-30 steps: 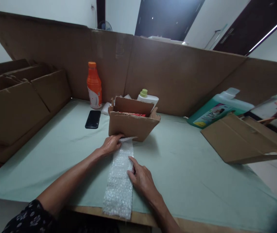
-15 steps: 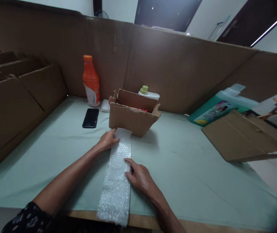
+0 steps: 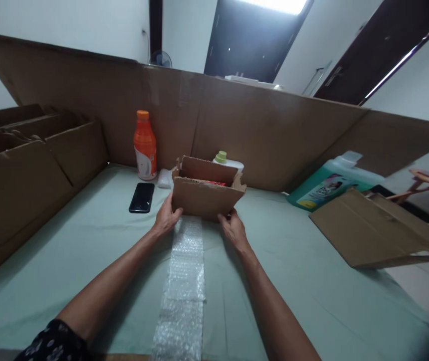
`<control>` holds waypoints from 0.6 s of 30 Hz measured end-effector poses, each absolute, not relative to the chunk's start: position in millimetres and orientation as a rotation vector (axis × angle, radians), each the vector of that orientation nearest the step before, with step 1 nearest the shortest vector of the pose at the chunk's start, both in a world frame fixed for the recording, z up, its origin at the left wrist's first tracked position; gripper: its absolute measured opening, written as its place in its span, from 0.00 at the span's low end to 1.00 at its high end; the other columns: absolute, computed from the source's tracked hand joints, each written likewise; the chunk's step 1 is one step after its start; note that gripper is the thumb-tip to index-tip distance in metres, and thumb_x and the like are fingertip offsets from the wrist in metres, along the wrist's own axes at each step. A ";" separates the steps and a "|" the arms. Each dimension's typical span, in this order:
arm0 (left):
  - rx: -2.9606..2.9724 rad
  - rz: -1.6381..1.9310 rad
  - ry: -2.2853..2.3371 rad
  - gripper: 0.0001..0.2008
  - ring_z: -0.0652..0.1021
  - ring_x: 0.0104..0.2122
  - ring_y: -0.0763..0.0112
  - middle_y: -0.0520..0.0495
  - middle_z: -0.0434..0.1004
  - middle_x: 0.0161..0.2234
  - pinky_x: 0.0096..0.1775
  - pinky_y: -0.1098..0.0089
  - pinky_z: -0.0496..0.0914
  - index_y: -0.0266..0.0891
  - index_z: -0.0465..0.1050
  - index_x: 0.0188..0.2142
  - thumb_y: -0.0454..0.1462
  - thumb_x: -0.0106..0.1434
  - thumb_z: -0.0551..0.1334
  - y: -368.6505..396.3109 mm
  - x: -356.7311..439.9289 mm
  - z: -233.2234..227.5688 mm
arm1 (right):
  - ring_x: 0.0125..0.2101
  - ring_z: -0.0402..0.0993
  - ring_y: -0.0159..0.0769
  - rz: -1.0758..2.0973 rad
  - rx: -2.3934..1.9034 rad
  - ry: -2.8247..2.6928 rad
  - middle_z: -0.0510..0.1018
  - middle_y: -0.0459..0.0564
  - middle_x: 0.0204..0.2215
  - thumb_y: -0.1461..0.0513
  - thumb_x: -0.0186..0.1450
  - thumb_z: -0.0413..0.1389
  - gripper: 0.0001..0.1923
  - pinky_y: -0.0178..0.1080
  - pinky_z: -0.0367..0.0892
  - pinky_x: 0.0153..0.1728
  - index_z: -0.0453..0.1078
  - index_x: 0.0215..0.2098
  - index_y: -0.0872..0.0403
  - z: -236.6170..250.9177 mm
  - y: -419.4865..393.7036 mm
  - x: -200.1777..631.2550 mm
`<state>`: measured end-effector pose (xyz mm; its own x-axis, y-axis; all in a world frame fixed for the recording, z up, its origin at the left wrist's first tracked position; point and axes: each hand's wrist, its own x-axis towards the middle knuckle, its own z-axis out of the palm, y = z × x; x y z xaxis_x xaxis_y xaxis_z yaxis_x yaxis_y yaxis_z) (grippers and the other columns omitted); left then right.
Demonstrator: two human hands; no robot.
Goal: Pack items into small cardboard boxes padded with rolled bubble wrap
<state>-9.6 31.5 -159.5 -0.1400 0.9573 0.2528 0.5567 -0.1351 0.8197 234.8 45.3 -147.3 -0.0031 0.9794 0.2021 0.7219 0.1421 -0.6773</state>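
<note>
A small open cardboard box (image 3: 205,198) stands in front of me, held at its two lower sides. My left hand (image 3: 167,216) grips its left end, thumb on the front face and fingers round the side. At the lower right corner, my right hand (image 3: 233,229) closes on the box too, its fingers partly hidden. Something red (image 3: 215,183) shows inside; the rest of the contents is hidden. A long strip of bubble wrap (image 3: 185,281) lies flat between my forearms, its far end reaching the box's base.
Behind the box stand an orange bottle (image 3: 145,148) and a white bottle with a green cap (image 3: 221,157). A black phone (image 3: 142,197) lies left. Cardboard compartments (image 3: 19,185) are at far left; a green jug (image 3: 327,183) and a cardboard piece (image 3: 368,230) at right.
Both hands have left the bubble wrap and taken hold of the cardboard box. The camera view has tilted up, showing more of the room.
</note>
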 end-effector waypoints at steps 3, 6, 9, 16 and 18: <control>1.694 1.210 1.703 0.34 0.74 0.54 0.56 0.40 0.72 0.57 0.55 0.57 0.70 0.39 0.53 0.69 0.33 0.64 0.58 29.2 -10.9 -159.2 | 0.41 0.80 0.50 0.511 -1.658 -1.776 0.82 0.62 0.44 0.55 0.66 0.50 0.23 0.47 0.72 0.43 0.69 0.56 0.58 -148.0 56.8 237.2; 1.707 1.239 1.759 0.35 0.63 0.65 0.50 0.35 0.61 0.66 0.63 0.52 0.61 0.37 0.51 0.70 0.35 0.65 0.58 8.0 -16.3 -157.6 | 0.46 0.78 0.52 0.496 -1.666 -1.762 0.79 0.66 0.51 0.56 0.66 0.52 0.28 0.50 0.71 0.47 0.66 0.60 0.61 -148.8 41.9 245.8; 1.884 1.165 1.704 0.31 0.61 0.67 0.52 0.38 0.62 0.67 0.66 0.50 0.56 0.41 0.57 0.67 0.36 0.65 0.59 -45.4 -14.0 -163.5 | 0.50 0.76 0.50 0.453 -1.545 -1.830 0.78 0.65 0.53 0.57 0.68 0.50 0.27 0.52 0.69 0.52 0.65 0.62 0.60 -151.2 8.9 247.8; 2.484 0.350 1.329 0.30 0.56 0.70 0.47 0.35 0.56 0.70 0.67 0.43 0.51 0.43 0.62 0.66 0.45 0.66 0.62 -169.5 9.4 -196.2 | 0.63 0.65 0.44 0.514 -1.111 -2.495 0.71 0.55 0.63 0.63 0.67 0.56 0.21 0.50 0.60 0.62 0.72 0.59 0.50 -166.4 -46.6 188.2; 2.501 0.297 1.321 0.32 0.54 0.71 0.48 0.35 0.53 0.71 0.68 0.43 0.48 0.43 0.59 0.68 0.47 0.67 0.61 -175.6 9.9 -199.6 | 0.66 0.60 0.46 0.496 -1.138 -2.586 0.68 0.57 0.66 0.62 0.68 0.57 0.23 0.52 0.57 0.63 0.70 0.61 0.51 -172.3 -48.8 170.8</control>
